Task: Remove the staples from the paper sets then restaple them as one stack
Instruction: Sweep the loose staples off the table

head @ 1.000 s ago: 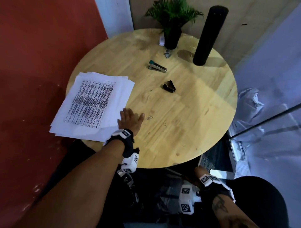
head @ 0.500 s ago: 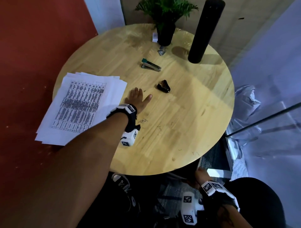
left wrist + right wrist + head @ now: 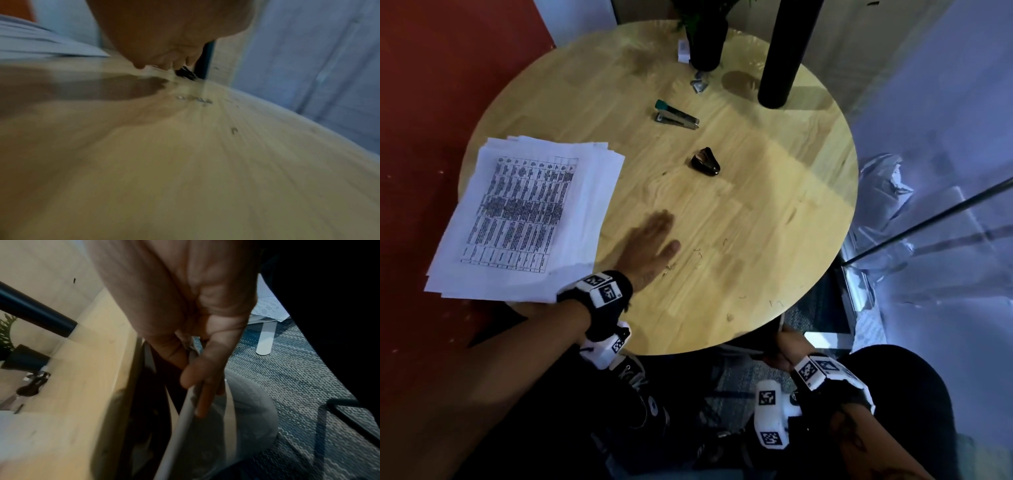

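Note:
The stack of printed papers (image 3: 524,212) lies fanned on the left of the round wooden table (image 3: 756,222), partly over its edge. My left hand (image 3: 650,246) lies flat on the wood just right of the papers, fingers straight and blurred. Loose pulled staples (image 3: 698,253) are scattered beside its thumb and show in the left wrist view as staples (image 3: 197,99). The stapler (image 3: 676,114) and the black staple remover (image 3: 705,162) lie farther back. My right hand (image 3: 786,353) is below the near table edge, fingers (image 3: 201,369) curled round the rim of a pale bin (image 3: 180,418).
A black cylinder (image 3: 784,51) and a dark plant pot (image 3: 707,41) stand at the back, with a small white box (image 3: 683,51) and a metal clip (image 3: 699,84) by the pot. More staples (image 3: 775,303) lie near the front right edge. Crumpled plastic (image 3: 887,185) lies on the floor.
My left hand reached forward toward the staple remover, then drew back across the wood toward the near edge. My right hand rose closer to the table's underside with the bin.

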{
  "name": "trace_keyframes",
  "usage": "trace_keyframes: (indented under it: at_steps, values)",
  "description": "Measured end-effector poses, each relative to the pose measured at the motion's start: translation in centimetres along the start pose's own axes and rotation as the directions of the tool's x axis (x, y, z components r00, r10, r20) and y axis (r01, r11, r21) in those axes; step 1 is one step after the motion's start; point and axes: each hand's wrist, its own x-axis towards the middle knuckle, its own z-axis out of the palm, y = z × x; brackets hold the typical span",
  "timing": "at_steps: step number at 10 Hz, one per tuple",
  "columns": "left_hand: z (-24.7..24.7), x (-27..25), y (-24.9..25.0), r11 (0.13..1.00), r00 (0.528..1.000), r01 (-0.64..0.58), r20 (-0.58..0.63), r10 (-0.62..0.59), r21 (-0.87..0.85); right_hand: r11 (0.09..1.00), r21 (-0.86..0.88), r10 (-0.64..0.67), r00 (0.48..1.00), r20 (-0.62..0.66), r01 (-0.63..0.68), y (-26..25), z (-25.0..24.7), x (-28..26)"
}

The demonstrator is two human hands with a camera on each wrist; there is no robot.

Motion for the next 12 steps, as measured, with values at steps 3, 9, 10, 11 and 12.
trace_keyframes:
  at_steps: [3, 9, 10, 11, 12]
  values:
    - [5.3, -3.3, 1.8, 0.882, 0.843, 0.472, -0.291, -0.453, -0.006, 0.899, 0.424, 0.140, 0.989, -0.040, -0.110, 1.1, -0.8, -2.8]
    - [4.8, -1.6, 3.2, 0.602, 0.796, 0.254, -0.189, -0.574, -0.757, 0.845, 0.526, 0.101, 0.995, 0.021, -0.097, 3.5, -2.5, -5.2]
    - [5.6, -0.5, 6.4, 0.679, 0.805, 0.332, -0.179, -0.566, -0.654, 0.844, 0.528, 0.091, 0.995, 0.029, -0.093, 3.4, -2.4, -5.2]
    - [7.1, 0.9, 9.9, 0.748, 0.889, 0.282, -0.130, -0.439, -0.600, 0.842, 0.534, 0.062, 0.997, 0.049, -0.079, 3.5, -2.4, -5.3]
    - [9.3, 0.8, 12.1, 0.902, 0.948, 0.282, -0.052, -0.315, -0.327, 0.840, 0.537, 0.056, 0.997, 0.053, -0.076, 3.5, -2.4, -5.3]
